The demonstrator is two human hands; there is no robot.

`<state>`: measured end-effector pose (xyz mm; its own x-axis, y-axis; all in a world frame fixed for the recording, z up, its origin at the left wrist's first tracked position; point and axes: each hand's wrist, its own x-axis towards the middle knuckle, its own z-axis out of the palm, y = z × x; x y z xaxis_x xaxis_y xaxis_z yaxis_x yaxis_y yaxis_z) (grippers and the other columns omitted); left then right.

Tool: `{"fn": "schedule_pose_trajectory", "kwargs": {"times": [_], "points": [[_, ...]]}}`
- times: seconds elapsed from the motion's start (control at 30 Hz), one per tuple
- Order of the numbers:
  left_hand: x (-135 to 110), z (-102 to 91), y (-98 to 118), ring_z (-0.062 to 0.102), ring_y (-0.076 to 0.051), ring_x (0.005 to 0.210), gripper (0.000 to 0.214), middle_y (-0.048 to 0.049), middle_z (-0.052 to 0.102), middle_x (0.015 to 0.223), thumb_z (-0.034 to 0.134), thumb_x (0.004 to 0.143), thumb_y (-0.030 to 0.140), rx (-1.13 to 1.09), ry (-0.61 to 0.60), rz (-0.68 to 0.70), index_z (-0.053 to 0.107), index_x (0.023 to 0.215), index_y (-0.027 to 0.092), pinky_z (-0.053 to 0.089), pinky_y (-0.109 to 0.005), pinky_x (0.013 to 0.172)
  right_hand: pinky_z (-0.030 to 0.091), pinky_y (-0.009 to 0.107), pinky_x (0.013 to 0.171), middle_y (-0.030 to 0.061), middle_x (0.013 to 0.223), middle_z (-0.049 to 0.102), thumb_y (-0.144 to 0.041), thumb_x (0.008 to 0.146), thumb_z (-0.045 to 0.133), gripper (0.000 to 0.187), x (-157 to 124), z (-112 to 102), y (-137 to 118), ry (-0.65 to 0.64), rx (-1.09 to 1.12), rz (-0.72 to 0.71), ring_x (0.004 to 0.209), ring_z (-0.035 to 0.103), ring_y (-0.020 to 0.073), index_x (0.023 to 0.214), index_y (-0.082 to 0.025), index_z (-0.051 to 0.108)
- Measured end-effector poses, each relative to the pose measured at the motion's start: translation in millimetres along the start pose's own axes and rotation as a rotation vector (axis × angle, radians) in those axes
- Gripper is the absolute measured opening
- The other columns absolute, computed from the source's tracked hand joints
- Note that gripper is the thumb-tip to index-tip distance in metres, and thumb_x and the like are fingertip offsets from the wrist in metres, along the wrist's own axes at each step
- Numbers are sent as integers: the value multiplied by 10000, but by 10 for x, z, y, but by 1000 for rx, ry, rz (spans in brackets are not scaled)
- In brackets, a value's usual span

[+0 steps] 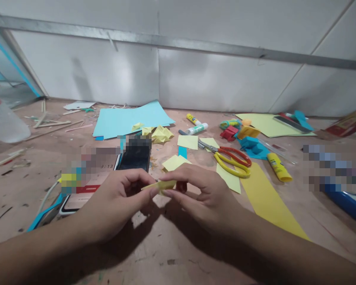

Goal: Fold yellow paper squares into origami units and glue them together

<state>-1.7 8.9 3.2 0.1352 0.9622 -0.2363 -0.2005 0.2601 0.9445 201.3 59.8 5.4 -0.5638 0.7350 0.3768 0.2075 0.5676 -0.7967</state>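
A small folded piece of yellow paper (163, 185) is pinched between my two hands above the near middle of the table. My left hand (115, 202) grips its left end with thumb and forefinger. At the other end, my right hand (203, 192) holds it with thumb and fingers. Just beyond lie cut yellow paper squares (176, 161), partly hidden by my right hand. Several folded yellow paper pieces (160, 134) sit in a pile farther back. Scissors with red and yellow handles (233, 160) rest to the right.
Two phones, one white-edged (77, 204) and one dark (135, 156), lie left. Light blue sheets (127, 118) are at the back. Glue sticks (197, 128), blue folded paper (252, 146), a yellow glue tube (279, 167) and a yellow strip (269, 202) lie right. A white panel wall (213, 83) stands behind.
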Motion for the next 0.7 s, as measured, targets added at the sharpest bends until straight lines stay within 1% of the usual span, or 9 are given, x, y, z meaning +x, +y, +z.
{"fn": "schedule_pose_trajectory", "kwargs": {"times": [0.03, 0.1, 0.2, 0.27, 0.33, 0.43, 0.53, 0.63, 0.7], "points": [[9, -15, 9, 638, -127, 668, 177, -10, 705, 709, 803, 857, 331, 34, -3, 36, 720, 815, 180, 508, -228, 643, 554, 255, 757, 19, 916, 747, -206, 907, 751, 192, 5, -3, 12, -8, -11, -18, 798, 677, 138, 1095, -243, 767], [29, -35, 25, 652, -131, 657, 188, -9, 706, 713, 785, 869, 332, 22, 1, 81, 700, 807, 177, 527, -234, 637, 558, 253, 811, 28, 949, 764, -205, 915, 748, 166, 18, -1, 26, -14, 5, -55, 869, 706, 143, 1080, -220, 767], [55, -44, 34, 663, -127, 630, 209, 1, 712, 708, 767, 883, 344, -61, -4, 72, 655, 820, 179, 554, -229, 611, 554, 242, 881, 45, 1017, 759, -163, 896, 764, 136, 37, -2, 32, 6, 21, -123, 968, 717, 147, 1027, -201, 766], [63, -40, 36, 685, -130, 637, 186, 0, 740, 719, 787, 867, 299, -65, -19, 58, 638, 888, 190, 567, -223, 610, 546, 231, 904, 53, 1042, 745, -109, 887, 750, 113, 40, -11, 39, 0, -11, -163, 1000, 712, 142, 959, -194, 765], [63, -32, 41, 695, -128, 634, 246, 8, 759, 723, 813, 831, 228, -65, -3, 60, 626, 991, 209, 567, -208, 603, 543, 229, 912, 55, 1079, 724, -74, 878, 739, 131, 30, -19, 56, -2, -51, -181, 1011, 709, 138, 914, -198, 759], [56, -20, 55, 693, -130, 596, 364, 28, 744, 663, 803, 829, 204, -39, 50, 27, 603, 1132, 224, 559, -202, 577, 551, 247, 914, 57, 1168, 675, -123, 841, 801, 134, -4, -18, 89, 31, -78, -190, 1047, 697, 153, 919, -221, 753], [48, -11, 73, 716, -155, 598, 432, 22, 744, 644, 790, 838, 215, -7, 92, 21, 573, 1212, 222, 571, -226, 581, 565, 263, 899, 71, 1241, 638, -194, 808, 853, 172, -27, -16, 96, 54, -108, -184, 1095, 685, 178, 947, -236, 761], [46, 0, 95, 740, -169, 609, 478, 21, 750, 640, 790, 833, 202, -36, 133, 69, 545, 1244, 222, 583, -230, 587, 563, 309, 949, 105, 1307, 627, -173, 839, 812, 142, -14, -34, 66, 26, -141, -197, 1208, 655, 226, 962, -239, 790], [49, 9, 112, 741, -155, 611, 492, 21, 756, 643, 797, 825, 182, -72, 117, 81, 538, 1242, 211, 584, -212, 593, 553, 344, 990, 121, 1352, 622, -175, 884, 761, 112, 8, -49, 39, 10, -133, -171, 1267, 629, 248, 964, -241, 803]]}}
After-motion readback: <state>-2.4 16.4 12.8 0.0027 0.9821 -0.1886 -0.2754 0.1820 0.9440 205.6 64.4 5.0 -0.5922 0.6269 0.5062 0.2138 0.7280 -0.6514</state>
